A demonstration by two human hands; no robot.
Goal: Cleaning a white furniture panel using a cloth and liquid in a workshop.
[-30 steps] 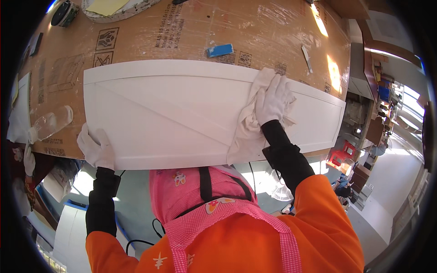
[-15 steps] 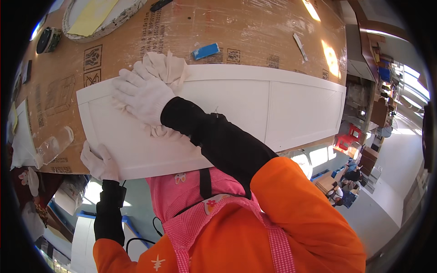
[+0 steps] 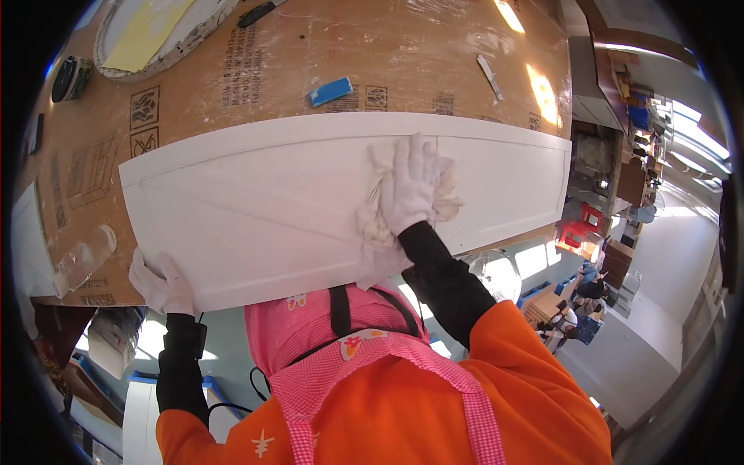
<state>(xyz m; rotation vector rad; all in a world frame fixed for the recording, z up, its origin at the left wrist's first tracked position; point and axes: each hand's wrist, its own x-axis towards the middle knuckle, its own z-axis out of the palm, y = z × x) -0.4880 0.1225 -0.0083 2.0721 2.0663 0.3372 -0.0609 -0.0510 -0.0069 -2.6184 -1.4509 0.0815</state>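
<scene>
A long white panel (image 3: 263, 186) with a raised border lies across the cardboard-covered table (image 3: 287, 58). My right hand (image 3: 411, 186), in a white glove, presses a crumpled off-white cloth (image 3: 374, 226) onto the panel, right of its middle. The fingers of that hand stretch over the cloth, pointing away from me, and folds stick out on both sides. At the panel's near left corner, my gloved left hand (image 3: 164, 285) holds the edge. Its thumb is set apart from the fingers, and part of its grip is hidden.
Beyond the panel lie a blue block (image 3: 330, 91), a thin pale strip (image 3: 490, 77) and a dark-handled tool (image 3: 260, 13). A round tub (image 3: 101, 54) with a yellow sheet and a dark jar (image 3: 71, 79) stand far left. Clear plastic (image 3: 89, 260) lies left; red stools (image 3: 581, 225) stand right.
My right hand has slid the cloth from the panel's left part to right of its middle, uncovering the left surface. My left hand stays at the near left corner. The view has shifted slightly.
</scene>
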